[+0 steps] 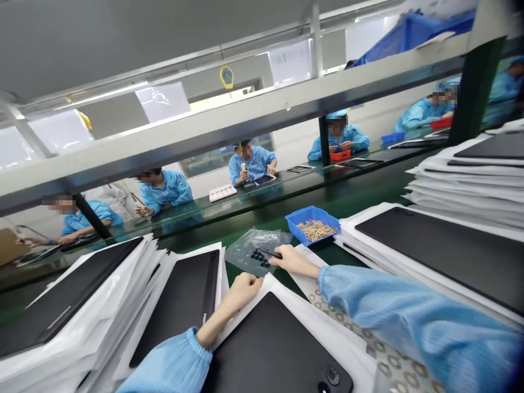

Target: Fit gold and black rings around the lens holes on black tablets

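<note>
My right hand (295, 260) is closed around dark tweezers (268, 252). Their tips reach over several small black round pieces (258, 258) on a clear plastic bag (241, 252). My left hand (244, 290) has its fingers curled together at the far corner of a white sheet (273, 283), pinching its edge. On that sheet, directly in front of me, lies a black tablet-like panel (270, 349) with a round camera area at its near right corner. Beneath my right forearm runs a strip bearing several tan rings (380, 349).
A blue bin (313, 225) of small tan rings stands beyond my right hand. Stacks of black panels (176, 300) between white sheets flank me, with another panel (442, 256) on the right. Across the green bench, several people in blue work clothes sit under a metal shelf (245, 117).
</note>
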Motion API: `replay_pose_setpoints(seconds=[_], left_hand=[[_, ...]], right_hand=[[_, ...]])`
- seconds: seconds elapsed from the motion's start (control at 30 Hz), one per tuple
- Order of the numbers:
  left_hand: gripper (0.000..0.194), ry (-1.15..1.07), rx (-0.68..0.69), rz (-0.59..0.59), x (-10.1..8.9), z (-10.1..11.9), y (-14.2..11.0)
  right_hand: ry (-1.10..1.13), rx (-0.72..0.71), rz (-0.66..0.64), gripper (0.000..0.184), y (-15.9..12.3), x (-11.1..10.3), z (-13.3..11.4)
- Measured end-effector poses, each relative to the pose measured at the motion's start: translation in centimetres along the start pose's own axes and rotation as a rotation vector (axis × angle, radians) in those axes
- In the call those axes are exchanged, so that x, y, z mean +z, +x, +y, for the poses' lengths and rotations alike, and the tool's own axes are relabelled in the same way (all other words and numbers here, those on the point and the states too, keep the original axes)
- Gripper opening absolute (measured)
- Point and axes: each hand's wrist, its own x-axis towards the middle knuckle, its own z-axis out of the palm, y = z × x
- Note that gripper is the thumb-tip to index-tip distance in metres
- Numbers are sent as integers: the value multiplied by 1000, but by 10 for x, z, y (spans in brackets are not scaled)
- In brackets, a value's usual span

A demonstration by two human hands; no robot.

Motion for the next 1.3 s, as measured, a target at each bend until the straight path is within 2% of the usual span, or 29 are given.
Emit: replay_pose_setpoints(seconds=[0.23, 0.33, 0.47, 0.53, 0.6, 0.8, 1.07, 1.3], left_hand=[[29, -521, -69, -12, 7, 13, 2], [25, -652, -82, 17, 11, 13, 10], [23, -758, -100, 41, 15, 9, 17], [24, -794, -110, 48, 16, 7, 18], [27, -822, -118, 53, 18, 5, 18], [29, -854, -136, 61, 21, 5, 16], [24, -823, -155, 69, 21, 5, 22], [26, -766, -173, 72, 24, 2, 30]], right_hand=[[111, -79, 30, 25, 0, -12, -2], [86, -115, 40, 22, -3, -16, -9], [46, -162, 145, 15, -5, -15, -20], [50, -198, 150, 10, -6, -14, -24], [70, -209, 135, 18, -9, -12, -26], [173, -148, 82, 21, -16, -7, -25], [191, -114, 37, 13, -15, -9, -24], [151, -101, -47, 20, -13, -6, -16]])
